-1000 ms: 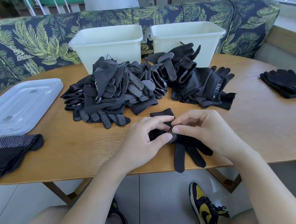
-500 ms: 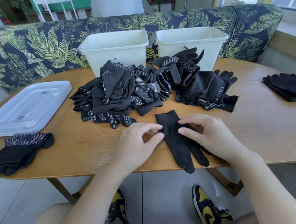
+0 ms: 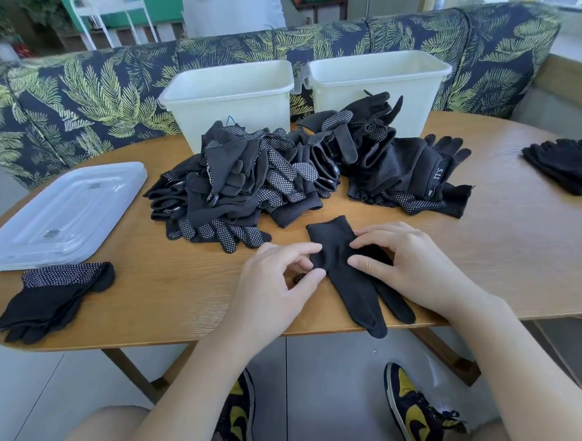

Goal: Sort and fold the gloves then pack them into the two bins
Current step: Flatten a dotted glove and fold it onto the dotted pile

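Observation:
A black glove lies flat near the table's front edge, cuff toward the pile, fingers hanging over the edge. My left hand pinches its left side between thumb and forefinger. My right hand rests on its right side, fingers fairly straight and pressing it down. Behind it sits a big heap of black dotted gloves and a second heap. Two pale bins stand at the back, the left bin and the right bin.
A clear plastic lid lies at the left. A folded stack of dotted gloves sits at the front left, another black glove stack at the far right. A leaf-patterned sofa runs behind the wooden table.
The glove was bunched between both hands' fingertips a second ago; it now lies spread flat with its plain side up, my right hand laid on it.

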`<state>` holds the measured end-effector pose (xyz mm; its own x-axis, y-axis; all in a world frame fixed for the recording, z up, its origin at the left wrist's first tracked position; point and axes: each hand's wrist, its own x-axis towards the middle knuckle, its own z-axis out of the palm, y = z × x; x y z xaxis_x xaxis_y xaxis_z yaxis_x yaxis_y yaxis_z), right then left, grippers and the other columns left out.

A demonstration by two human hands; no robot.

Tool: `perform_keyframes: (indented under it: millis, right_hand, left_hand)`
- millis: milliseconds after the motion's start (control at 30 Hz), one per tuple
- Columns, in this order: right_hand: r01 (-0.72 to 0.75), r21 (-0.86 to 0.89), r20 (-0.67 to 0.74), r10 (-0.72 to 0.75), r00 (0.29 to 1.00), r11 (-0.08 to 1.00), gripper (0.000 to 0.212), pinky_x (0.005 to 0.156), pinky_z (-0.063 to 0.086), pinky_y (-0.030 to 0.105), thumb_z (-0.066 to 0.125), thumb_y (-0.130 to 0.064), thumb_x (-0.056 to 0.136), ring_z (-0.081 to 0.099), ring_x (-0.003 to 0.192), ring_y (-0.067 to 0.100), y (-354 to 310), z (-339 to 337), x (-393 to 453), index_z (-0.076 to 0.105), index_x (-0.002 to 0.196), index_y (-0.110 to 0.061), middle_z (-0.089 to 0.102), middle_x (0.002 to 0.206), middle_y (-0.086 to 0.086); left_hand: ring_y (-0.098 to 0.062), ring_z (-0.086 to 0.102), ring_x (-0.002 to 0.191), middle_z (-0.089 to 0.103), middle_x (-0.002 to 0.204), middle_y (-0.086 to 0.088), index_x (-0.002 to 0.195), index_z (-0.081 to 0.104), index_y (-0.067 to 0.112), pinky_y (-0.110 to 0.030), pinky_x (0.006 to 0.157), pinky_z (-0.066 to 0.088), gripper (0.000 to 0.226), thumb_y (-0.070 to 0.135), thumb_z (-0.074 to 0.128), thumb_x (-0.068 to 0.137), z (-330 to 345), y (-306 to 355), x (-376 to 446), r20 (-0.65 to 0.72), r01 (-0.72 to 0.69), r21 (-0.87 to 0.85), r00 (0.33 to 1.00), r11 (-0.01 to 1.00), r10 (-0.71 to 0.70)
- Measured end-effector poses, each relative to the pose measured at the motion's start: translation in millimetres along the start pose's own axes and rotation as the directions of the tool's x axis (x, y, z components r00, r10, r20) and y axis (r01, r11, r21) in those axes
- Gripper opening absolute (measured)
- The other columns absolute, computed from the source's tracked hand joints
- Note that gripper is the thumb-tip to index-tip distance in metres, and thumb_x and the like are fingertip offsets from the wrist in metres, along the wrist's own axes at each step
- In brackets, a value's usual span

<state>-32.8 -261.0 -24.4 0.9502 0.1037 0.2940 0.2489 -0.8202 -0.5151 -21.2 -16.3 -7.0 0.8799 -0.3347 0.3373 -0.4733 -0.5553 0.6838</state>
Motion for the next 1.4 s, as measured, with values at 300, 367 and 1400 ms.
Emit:
perform_keyframes:
  millis: [300,367,1400]
  right_hand:
    - [-0.009,-0.004,0.008,0.009,1.000,1.000,0.036,0.104,0.032,0.022,0.068,-0.052,0.090,0.049,0.126,0.007,-1.1,-0.6,-1.6,0.073,0.118,-0.030,0.063,0.130,-0.017]
    - [-0.014,0.000,0.011,0.014,1.000,1.000,0.037,0.106,0.035,0.026,0.067,-0.053,0.089,0.050,0.126,0.008,-1.1,-0.8,-2.0,0.073,0.118,-0.031,0.063,0.130,-0.018]
    - [-0.010,0.169,0.067,-0.002,0.998,0.986,0.039,0.105,0.033,0.014,0.073,-0.062,0.075,0.047,0.126,-0.009,-4.6,-20.3,-44.3,0.078,0.106,-0.038,0.062,0.127,-0.029]
  left_hand:
    - [-0.006,0.062,0.093,0.063,0.085,0.022,0.108,0.078,0.034,-0.019,0.085,0.048,0.029,0.023,0.084,0.083,5.3,0.7,-3.2,-0.040,-0.042,0.039,0.998,0.998,0.043]
    - [-0.003,0.066,0.087,0.069,0.087,0.018,0.108,0.079,0.034,-0.009,0.079,0.047,0.028,0.017,0.081,0.086,4.8,3.2,-3.1,-0.075,0.019,-0.046,0.997,0.999,-0.023]
    - [-0.011,0.057,0.086,0.059,0.088,0.013,0.095,0.083,0.037,-0.012,0.073,0.037,0.013,0.032,0.084,0.083,6.8,2.6,-22.9,0.277,-0.167,-0.140,0.940,0.976,0.200]
